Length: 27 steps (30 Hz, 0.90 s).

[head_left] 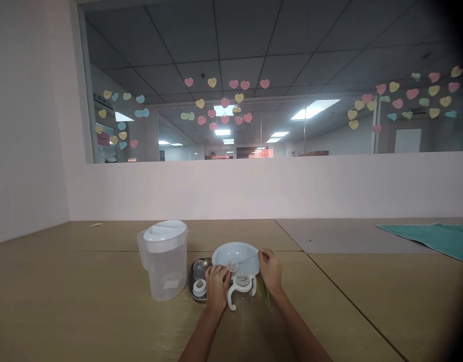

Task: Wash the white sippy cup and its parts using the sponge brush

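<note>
The left hand (218, 284) has its fingertips closed on a small clear piece (232, 265), round and cup-like, held up at the near edge of the white bowl (231, 253). The right hand (271, 270) pinches the end of a thin rod (248, 259), which slants across the bowl towards that piece; whether its tip touches or has entered it, I cannot tell. Below and between the hands stands a bottle (242, 282) with two curved white handles, its mouth uncovered and facing up.

The step in hand looks like fine work with the rod on the clear piece — one hand steadying, the other guiding. What the next move calls for, I judge, is a firm left pinch and a light, well-aimed right one, kept clear of the bottle (it stands close enough to be knocked).

Just left of the left hand, a metal tray (191, 289) holds a clear dome (200, 270) and a white ring (199, 288). Beside it stands a lidded pitcher (167, 271). A green strip (267, 296) shows below the right hand — too blurred to name — and a teal cloth (435, 239) lies well apart on the table (103, 311).
</note>
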{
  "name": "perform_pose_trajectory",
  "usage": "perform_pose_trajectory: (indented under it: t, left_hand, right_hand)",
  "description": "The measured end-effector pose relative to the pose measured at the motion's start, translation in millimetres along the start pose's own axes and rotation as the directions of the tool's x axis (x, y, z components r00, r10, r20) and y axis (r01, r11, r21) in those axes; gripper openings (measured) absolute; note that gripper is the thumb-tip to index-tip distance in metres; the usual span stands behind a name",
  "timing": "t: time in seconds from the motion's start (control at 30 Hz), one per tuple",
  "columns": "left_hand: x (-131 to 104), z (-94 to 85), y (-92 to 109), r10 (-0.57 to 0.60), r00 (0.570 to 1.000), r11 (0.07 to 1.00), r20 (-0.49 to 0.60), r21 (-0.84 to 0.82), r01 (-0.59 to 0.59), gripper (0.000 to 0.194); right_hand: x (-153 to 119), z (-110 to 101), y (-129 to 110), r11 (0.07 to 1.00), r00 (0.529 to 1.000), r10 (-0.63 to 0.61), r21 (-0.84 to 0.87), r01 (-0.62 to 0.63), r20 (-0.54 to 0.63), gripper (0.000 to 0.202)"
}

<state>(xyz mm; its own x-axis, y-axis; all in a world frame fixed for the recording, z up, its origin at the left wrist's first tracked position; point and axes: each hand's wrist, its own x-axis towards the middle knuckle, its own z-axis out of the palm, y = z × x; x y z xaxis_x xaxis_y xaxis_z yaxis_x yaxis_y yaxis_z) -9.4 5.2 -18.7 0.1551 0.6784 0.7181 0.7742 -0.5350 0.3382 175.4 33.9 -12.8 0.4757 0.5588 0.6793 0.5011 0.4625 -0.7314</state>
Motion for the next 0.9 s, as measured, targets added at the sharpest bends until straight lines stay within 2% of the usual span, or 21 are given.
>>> perform_pose_trajectory:
  t: [0.13,0.23,0.33,0.4,0.47,0.57,0.63,0.77,0.9]
  left_hand:
    - [-1.0,-1.6,-0.6,0.006,1.0,1.0,0.016,-0.025,-0.006,0.026]
    - [-1.3,-1.8,0.0,0.005,0.999,0.999,0.032,-0.042,-0.003,0.026]
    - [-1.3,-2.3,1.3,-0.003,0.998,0.999,0.055,-0.052,0.006,0.027]
    - [-1.1,-2.9,1.8,-0.002,0.998,0.999,0.068,-0.053,0.005,0.026]
    - [-0.4,-3.7,1.7,0.0,0.996,0.999,0.086,-0.047,0.004,0.026]
    - [1.3,-4.6,0.8,0.003,0.993,0.999,0.12,-0.037,0.001,0.024]
    - [2.6,-5.0,0.7,0.006,0.991,0.999,0.136,-0.041,0.0,0.023]
    - [4.6,-4.8,1.0,0.014,0.989,0.998,0.144,-0.069,-0.004,0.023]
    - [6.0,-2.3,-0.1,0.008,0.99,0.997,0.142,-0.075,0.003,0.022]
  right_hand:
    - [-2.4,3.2,14.7,0.991,1.0,0.013,-0.132,-0.012,0.002,0.031]
    - [-5.3,4.6,17.7,0.953,0.998,0.056,-0.299,-0.054,-0.002,0.04]
    - [-7.3,4.6,12.5,0.935,0.999,-0.026,-0.353,0.04,0.046,0.044]
    - [-7.9,4.4,5.2,0.932,0.973,-0.137,-0.31,0.19,0.184,0.035]
    - [-8.8,5.2,-3.0,0.924,0.907,-0.225,-0.217,0.315,0.356,0.025]
    - [-11.4,8.2,-11.8,0.922,0.813,-0.28,-0.093,0.376,0.511,0.021]
    - [-13.1,10.1,-14.5,0.929,0.792,-0.28,-0.054,0.366,0.543,0.02]
    - [-14.0,10.3,-16.5,0.951,0.783,-0.271,0.031,0.307,0.559,0.023]
    - [-13.0,7.1,-20.9,0.945,0.765,-0.326,0.185,0.268,0.555,0.025]
